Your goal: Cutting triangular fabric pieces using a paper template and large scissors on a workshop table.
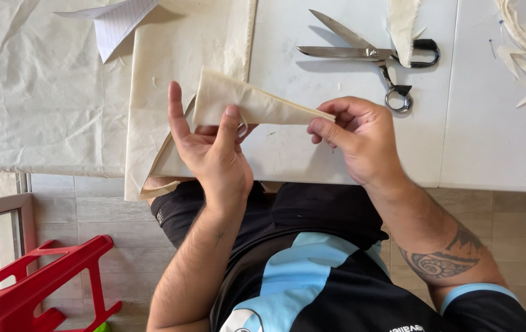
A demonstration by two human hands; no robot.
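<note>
Bright, even daylight; white bench [490,154] near glare. Soft short shadows under long steel scissors with black handles [367,54] and under hands. Focus sharp throughout; slight wide-angle bending at edges; no motion blur.

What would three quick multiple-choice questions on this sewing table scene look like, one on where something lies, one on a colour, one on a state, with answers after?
1. Where do the scissors lie?
A. On the white table, beyond the right hand
B. On the floor
C. On the stool

2. What colour is the plastic stool?
A. Blue
B. Red
C. Green

3. How is the folded cloth piece held?
A. Lying flat, untouched
B. In the left hand alone
C. Between both hands, above the table edge

Answers:
1 A, the scissors rest on the tabletop past the right hand.
2 B, the stool at lower left is red.
3 C, the left hand grips the wide end and the right hand pinches the pointed tip.
</note>
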